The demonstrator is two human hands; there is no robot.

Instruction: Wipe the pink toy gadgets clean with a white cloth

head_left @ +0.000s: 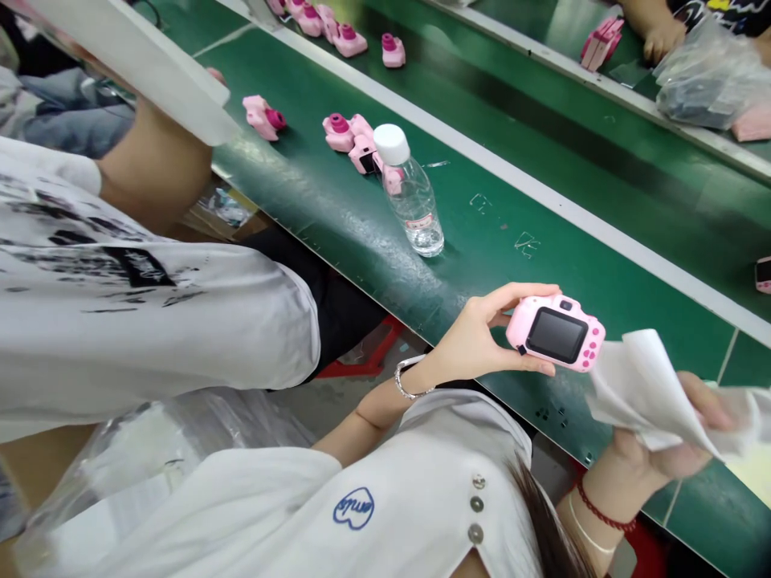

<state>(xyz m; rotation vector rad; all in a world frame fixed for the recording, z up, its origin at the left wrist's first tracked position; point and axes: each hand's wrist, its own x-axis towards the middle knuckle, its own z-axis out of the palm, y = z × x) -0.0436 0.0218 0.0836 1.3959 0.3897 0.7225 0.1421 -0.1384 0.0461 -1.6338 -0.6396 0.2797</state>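
Note:
My left hand (485, 337) grips a pink toy camera (557, 333) by its end, thumb and fingers on opposite edges. The camera's dark screen and small magenta buttons face me. To its right, my right hand (680, 441), slightly smeared by motion, holds a crumpled white cloth (642, 385). One corner of the cloth hangs close to the camera's button end; I cannot tell whether they touch. Part of the right fingers is hidden behind the cloth.
A clear plastic bottle (418, 209) with a white cap stands on the green worktable (518, 201). Several pink cameras (262, 118) lie farther along. A co-worker's arm (160, 160) is at left; another person's hand (664, 38) is across the table near a plastic bag (711, 76).

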